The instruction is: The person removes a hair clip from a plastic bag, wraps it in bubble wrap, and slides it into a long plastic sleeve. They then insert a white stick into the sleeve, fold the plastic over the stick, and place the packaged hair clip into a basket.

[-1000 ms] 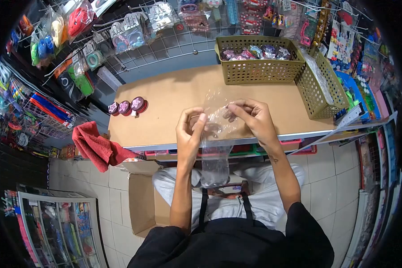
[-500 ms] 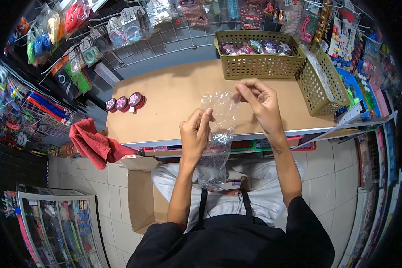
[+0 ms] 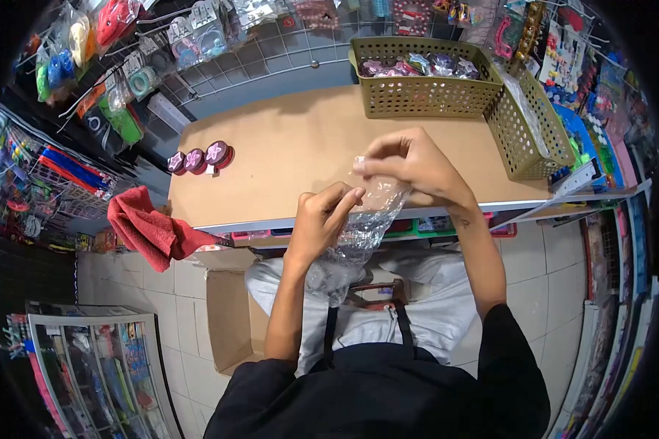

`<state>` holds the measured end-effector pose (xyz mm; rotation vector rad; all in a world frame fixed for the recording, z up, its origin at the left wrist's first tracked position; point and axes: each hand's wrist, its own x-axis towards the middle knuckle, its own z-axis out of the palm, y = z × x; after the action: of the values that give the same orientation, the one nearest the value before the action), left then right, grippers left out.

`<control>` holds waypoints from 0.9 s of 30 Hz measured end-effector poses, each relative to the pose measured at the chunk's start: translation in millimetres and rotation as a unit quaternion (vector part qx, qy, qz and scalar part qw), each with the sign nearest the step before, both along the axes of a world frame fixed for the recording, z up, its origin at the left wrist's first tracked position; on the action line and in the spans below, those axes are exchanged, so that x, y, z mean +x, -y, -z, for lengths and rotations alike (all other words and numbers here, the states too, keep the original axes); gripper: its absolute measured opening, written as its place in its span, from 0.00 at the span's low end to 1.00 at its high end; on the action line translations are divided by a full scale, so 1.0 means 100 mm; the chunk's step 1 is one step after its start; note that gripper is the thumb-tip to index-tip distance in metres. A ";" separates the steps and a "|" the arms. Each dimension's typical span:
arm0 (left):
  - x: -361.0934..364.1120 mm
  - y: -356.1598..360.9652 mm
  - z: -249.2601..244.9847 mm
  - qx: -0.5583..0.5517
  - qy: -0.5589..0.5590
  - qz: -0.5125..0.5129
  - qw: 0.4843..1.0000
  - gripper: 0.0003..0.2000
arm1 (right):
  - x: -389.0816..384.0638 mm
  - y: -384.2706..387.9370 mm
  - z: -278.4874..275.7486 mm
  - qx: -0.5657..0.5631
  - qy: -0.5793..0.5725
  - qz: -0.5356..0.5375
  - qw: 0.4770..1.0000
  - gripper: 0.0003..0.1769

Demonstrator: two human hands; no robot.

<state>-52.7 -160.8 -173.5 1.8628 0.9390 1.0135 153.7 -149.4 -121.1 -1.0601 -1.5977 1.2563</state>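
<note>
A clear plastic bag (image 3: 359, 238) hangs between my hands over the table's front edge, its lower end above my lap. My left hand (image 3: 321, 222) pinches the bag's left side between thumb and fingers. At the bag's upper right, my right hand (image 3: 410, 167) is closed, with a small white piece (image 3: 359, 164) at its fingertips and the plastic running under the palm. Three dark round items with pink flowers (image 3: 195, 159) sit in a row at the left of the wooden table (image 3: 285, 146).
Green baskets stand at the back right, one (image 3: 432, 96) with wrapped flowered items, the other (image 3: 527, 121) with plastic. A red cloth (image 3: 150, 228) hangs at the table's left corner. An open cardboard box (image 3: 228, 322) is on the floor. Goods hang on wire racks around.
My right hand has turned inward and moved left and slightly down, and the bag's top has folded beneath it. The white piece now shows at its fingertips. The view has shifted slightly.
</note>
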 end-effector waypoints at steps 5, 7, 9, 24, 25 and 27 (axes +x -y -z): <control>-0.02 0.00 0.04 0.034 -0.031 0.009 0.999 0.11 | -0.01 -0.05 0.05 0.048 -0.027 0.003 0.998 0.13; -0.03 0.01 0.05 0.044 -0.039 0.011 0.998 0.11 | -0.02 -0.03 0.05 0.020 0.064 -0.073 0.995 0.13; -0.04 0.00 0.03 0.027 -0.047 0.007 0.999 0.12 | 0.02 -0.04 0.05 -0.009 0.024 -0.019 0.999 0.14; -0.01 0.03 -0.03 0.026 -0.048 0.020 0.998 0.10 | 0.10 -0.07 0.08 0.037 -0.117 0.074 0.990 0.11; -0.01 0.03 -0.04 0.023 -0.056 0.024 0.998 0.10 | 0.15 -0.08 0.08 0.042 -0.151 0.087 0.984 0.11; -0.03 0.04 -0.05 0.016 -0.076 0.032 0.996 0.10 | 0.16 -0.05 0.06 0.055 -0.143 0.083 0.985 0.11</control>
<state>-55.8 -164.7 -168.8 2.0062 0.9502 0.8633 169.5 -144.7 -127.6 -0.8809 -1.3175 1.1380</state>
